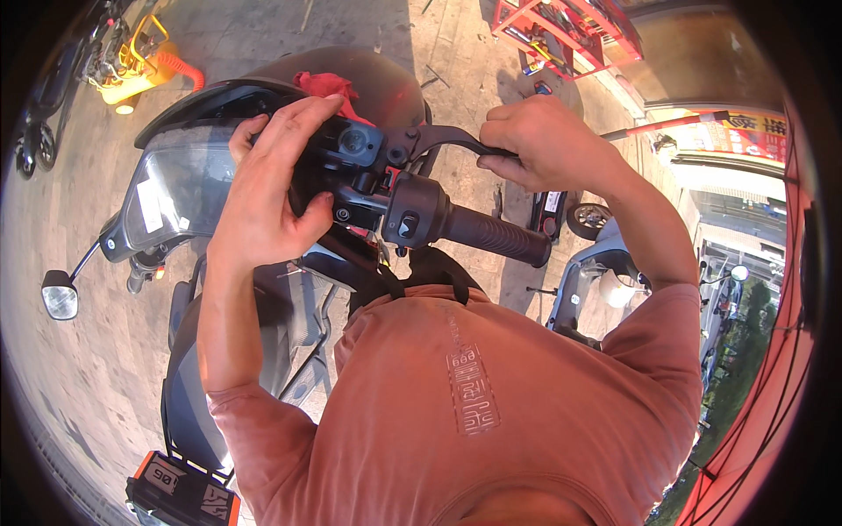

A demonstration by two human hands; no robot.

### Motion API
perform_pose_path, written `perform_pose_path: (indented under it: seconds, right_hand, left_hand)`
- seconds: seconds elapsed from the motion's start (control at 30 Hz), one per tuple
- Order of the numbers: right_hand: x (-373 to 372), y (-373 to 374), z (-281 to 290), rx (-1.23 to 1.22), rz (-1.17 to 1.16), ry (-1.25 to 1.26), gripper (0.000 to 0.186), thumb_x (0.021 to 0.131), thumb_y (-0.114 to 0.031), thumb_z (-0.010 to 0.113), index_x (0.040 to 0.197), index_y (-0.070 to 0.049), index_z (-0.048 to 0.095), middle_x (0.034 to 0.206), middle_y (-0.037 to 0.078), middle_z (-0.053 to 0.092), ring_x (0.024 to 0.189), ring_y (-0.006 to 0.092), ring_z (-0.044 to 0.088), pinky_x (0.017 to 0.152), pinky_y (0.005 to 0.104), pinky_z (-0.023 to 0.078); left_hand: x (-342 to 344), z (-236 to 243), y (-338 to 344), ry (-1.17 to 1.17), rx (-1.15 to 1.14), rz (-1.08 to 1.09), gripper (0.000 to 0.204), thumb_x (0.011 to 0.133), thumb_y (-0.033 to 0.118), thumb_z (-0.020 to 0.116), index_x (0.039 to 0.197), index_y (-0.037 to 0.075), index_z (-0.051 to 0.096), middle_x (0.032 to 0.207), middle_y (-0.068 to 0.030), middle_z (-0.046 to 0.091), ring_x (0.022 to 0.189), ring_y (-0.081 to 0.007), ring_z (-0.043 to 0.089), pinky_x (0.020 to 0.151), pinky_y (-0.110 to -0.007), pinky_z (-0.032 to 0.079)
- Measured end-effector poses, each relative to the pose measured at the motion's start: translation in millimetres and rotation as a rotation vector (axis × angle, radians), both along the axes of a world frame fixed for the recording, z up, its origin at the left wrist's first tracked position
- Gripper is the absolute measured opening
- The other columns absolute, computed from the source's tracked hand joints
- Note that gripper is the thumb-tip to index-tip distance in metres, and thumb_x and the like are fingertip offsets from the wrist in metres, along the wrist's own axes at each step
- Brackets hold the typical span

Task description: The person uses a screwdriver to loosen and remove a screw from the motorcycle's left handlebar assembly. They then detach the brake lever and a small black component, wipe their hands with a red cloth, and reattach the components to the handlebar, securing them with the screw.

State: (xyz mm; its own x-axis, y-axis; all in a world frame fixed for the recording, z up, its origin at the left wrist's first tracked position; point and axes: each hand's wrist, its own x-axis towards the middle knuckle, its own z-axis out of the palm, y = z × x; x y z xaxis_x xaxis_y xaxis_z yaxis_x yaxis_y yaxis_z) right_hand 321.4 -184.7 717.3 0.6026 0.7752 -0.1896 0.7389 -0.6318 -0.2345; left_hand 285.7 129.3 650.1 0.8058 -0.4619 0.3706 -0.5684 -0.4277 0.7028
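My right hand point(548, 145) is closed round the outer end of a black brake lever point(447, 138) on a scooter's handlebar. Below the lever lie the ribbed rubber grip point(495, 235) and the black switch housing point(415, 210). My left hand point(272, 188) spreads over the middle of the handlebar, fingers apart and thumb extended. It lies beside the dark brake fluid reservoir point(353, 142), which has a round window. A red cloth point(331, 88) is bunched just beyond my left fingertips. The left palm's contact is hidden.
The windscreen point(180, 188) and a round mirror point(60, 294) stand at the left. A yellow machine with a red hose point(145, 74) is at far left. A red tool rack point(570, 35) stands at far right, and another scooter point(588, 272) is parked to the right.
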Motion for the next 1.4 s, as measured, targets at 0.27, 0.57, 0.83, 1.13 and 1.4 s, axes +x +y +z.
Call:
perform_pose_path:
  seconds: [0.27, 0.57, 0.83, 1.13, 1.4]
  right_hand:
    - [4, 1, 9, -0.057, -0.006, 0.07, 0.02, 0.079, -0.02, 0.07, 0.076, -0.003, 0.061, 0.072, 0.012, 0.06, 0.071, 0.0354, 0.061, 0.061, 0.0457, 0.047]
    - [6, 2, 9, -0.07, -0.055, 0.137, 0.023, 0.079, -0.018, 0.071, 0.072, -0.003, 0.054, 0.069, 0.011, 0.053, 0.069, 0.0341, 0.055, 0.06, 0.045, 0.038]
    - [21, 6, 2, -0.085, -0.011, 0.244, 0.027, 0.078, -0.024, 0.07, 0.067, -0.001, 0.059, 0.058, 0.016, 0.054, 0.059, 0.0372, 0.055, 0.054, 0.0454, 0.042]
    - [27, 4, -11, -0.022, -0.038, 0.336, 0.03, 0.083, -0.024, 0.068, 0.067, -0.001, 0.058, 0.057, 0.016, 0.052, 0.056, 0.0369, 0.052, 0.053, 0.044, 0.039]
    - [24, -9, -14, 0.042, -0.143, 0.289, 0.029, 0.087, -0.022, 0.066, 0.072, 0.001, 0.056, 0.053, 0.009, 0.041, 0.049, 0.0188, 0.038, 0.049, 0.0345, 0.034]
  left_hand:
    - [3, 3, 1, -0.027, 0.068, -0.035, 0.08, 0.054, 0.008, 0.065, 0.133, 0.01, 0.051, 0.129, -0.0137, 0.052, 0.124, -0.0304, 0.049, 0.109, -0.047, 0.021]
    - [3, 4, -5, 0.03, 0.112, -0.013, 0.087, 0.05, 0.018, 0.079, 0.131, 0.006, 0.05, 0.125, -0.0124, 0.055, 0.122, -0.0293, 0.05, 0.108, -0.041, 0.023]
    - [4, 3, -6, 0.025, 0.155, -0.023, 0.088, 0.047, 0.018, 0.083, 0.128, 0.007, 0.05, 0.122, -0.0099, 0.057, 0.119, -0.027, 0.054, 0.109, -0.044, 0.021]
    - [5, 8, -8, 0.069, 0.202, -0.002, 0.092, 0.048, 0.018, 0.083, 0.133, 0.008, 0.049, 0.128, -0.0095, 0.057, 0.123, -0.0273, 0.053, 0.111, -0.047, 0.019]
    - [-2, 5, 9, -0.106, -0.056, 0.024, 0.089, 0.059, 0.016, 0.084, 0.139, 0.006, 0.047, 0.137, -0.016, 0.053, 0.128, -0.0334, 0.049, 0.11, -0.049, 0.032]
